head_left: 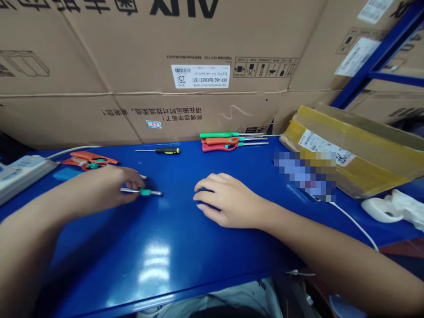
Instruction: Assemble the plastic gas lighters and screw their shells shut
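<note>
My left hand (pixel 114 185) is closed round a thin metal lighter tube with a green collar (pixel 145 192). The tube's tip points right, just above the blue table, and my fingers cover part of it. My right hand (pixel 225 201) rests on the table to the right of the tube, its fingers apart and slightly bent, with nothing in them. Close behind my left hand lie orange lighter casing pieces (pixel 96 158) with a small green part among them. Beyond the hands is a black and yellow screwdriver (pixel 167 151).
Several long-necked lighters (pixel 220 142) in green, orange and red lie by the big cardboard box (pixel 139 53). A yellow-taped carton (pixel 361 150) and a blurred-out device (pixel 304 176) with a white cable are on the right. A white power strip (pixel 24 176) sits at left.
</note>
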### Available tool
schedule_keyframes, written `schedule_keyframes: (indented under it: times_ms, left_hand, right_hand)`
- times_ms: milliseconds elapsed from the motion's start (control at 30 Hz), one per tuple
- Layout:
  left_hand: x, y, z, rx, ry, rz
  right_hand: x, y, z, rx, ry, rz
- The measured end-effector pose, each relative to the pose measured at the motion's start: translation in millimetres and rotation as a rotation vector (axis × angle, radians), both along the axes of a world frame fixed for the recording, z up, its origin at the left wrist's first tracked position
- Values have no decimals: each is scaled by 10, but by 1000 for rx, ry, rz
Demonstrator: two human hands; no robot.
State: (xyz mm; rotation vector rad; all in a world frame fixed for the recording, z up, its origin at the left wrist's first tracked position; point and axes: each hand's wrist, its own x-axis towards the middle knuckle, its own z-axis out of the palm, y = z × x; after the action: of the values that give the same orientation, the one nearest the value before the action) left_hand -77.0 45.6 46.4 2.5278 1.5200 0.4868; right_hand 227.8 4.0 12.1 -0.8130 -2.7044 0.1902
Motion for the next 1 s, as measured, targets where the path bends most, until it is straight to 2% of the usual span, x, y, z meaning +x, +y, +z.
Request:
schedule_keyframes:
  times_ms: [167, 267, 333, 400, 567, 633, 700, 867, 1000]
  left_hand:
    - [641, -277, -282, 15, -20, -223]
    - [791, -345, -362, -1, 11, -346]
    - [753, -342, -336, -3, 45, -417]
    - [644, -320, -261, 5, 76, -431]
    - [350, -255, -75, 10, 154, -329]
    - [292, -243, -49, -2, 197, -304]
    - [265, -241, -45, -29, 231, -295]
    - [262, -266, -76, -148, 202, -314]
    - [316, -307, -127, -241, 125, -349]
  right_hand:
    - [-29, -26, -17, -114, -67, -135]
    - [-41, -2, -44, -173, -100, -175]
    - [-27, 24, -42, -200, -106, -190]
    - [27, 50, 1, -236, -119, -201]
    - [384, 128, 261, -379, -255, -200]
    - [538, 172, 344, -491, -381, -260]
    - [620, 217, 372, -488, -369, -254]
    - [480, 232, 276, -467, -190, -94]
    - [360, 152, 279, -502, -200, -82]
